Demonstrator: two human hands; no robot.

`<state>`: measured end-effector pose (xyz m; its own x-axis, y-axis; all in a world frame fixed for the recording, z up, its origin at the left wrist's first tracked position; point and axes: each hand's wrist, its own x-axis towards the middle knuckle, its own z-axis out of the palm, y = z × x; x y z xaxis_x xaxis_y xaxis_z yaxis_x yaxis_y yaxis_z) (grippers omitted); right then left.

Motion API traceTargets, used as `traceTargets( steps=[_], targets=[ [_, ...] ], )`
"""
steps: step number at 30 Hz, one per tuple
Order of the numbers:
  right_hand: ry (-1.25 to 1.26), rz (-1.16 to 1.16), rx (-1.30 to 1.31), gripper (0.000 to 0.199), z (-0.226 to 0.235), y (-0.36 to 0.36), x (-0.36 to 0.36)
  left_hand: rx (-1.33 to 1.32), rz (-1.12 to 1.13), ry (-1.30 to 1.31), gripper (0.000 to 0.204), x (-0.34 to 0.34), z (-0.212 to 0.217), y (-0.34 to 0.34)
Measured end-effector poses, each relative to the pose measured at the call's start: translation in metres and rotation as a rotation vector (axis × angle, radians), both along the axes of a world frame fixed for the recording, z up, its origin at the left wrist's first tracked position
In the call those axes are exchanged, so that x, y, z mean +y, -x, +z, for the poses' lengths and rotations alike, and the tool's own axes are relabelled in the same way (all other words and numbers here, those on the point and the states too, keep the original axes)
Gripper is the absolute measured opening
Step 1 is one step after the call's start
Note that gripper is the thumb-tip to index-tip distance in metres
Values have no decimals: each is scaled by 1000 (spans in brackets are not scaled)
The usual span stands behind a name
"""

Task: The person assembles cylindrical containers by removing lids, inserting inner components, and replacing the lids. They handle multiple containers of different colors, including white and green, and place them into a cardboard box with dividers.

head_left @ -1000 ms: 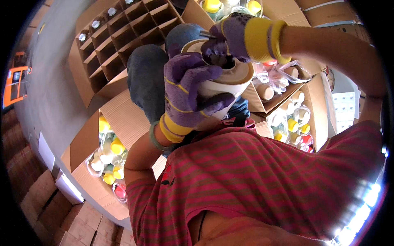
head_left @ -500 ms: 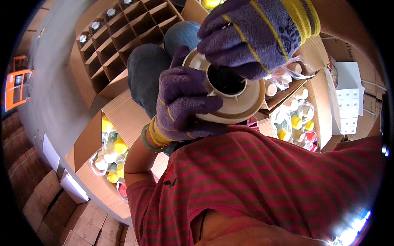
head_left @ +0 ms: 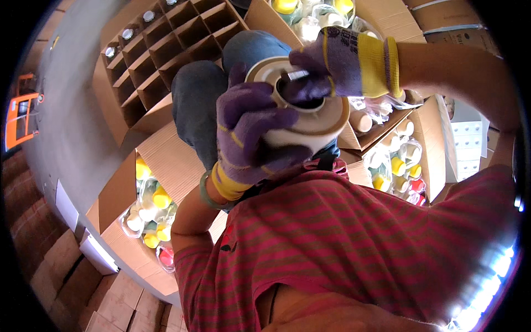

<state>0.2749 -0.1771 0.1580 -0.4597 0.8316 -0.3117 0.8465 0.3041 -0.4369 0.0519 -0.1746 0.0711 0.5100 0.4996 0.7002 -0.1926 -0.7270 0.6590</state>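
A cream round piece (head_left: 325, 126), spool-like, with a wide rim and a raised collar round a dark central hole, rests over my lap. My left hand (head_left: 249, 122), in a purple glove with a yellow cuff, is closed around its left side, fingers bent over the rim towards the collar. At the hole is my right hand (head_left: 337, 61), gloved alike, its fingers closed and partly down in the opening. A small pale, shiny strip (head_left: 297, 74) shows by those fingers, seemingly pinched in them. What lies inside the hole is too dark to make out.
A divided carton (head_left: 160, 61) with a few white-capped bottles stands at the far left. Open cartons of yellow-, white- and red-capped bottles flank me: a left box (head_left: 119, 182), a right box (head_left: 434, 144) and a far box (head_left: 387, 19). Stacked boxes (head_left: 119, 299) fill the lower left.
My right hand has drawn back and turned, its fingers now dipping into the hole, where a pale strip shows. The cream piece has tilted slightly under my left hand.
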Motion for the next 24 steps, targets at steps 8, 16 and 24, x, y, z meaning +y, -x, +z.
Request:
traceTargets(
  steps=[8,16,24],
  targets=[
    [682,-825,49,52,21,-7,-20,-11,118,-92,48,-32,6,-41],
    [-419,1087,-296,33,47,-28,23,34,-101,-122,59,-3,11,0],
    [-489,1206,2,29,21,-14,35,-14,-109,-10,50,-7,8,-1]
  ],
)
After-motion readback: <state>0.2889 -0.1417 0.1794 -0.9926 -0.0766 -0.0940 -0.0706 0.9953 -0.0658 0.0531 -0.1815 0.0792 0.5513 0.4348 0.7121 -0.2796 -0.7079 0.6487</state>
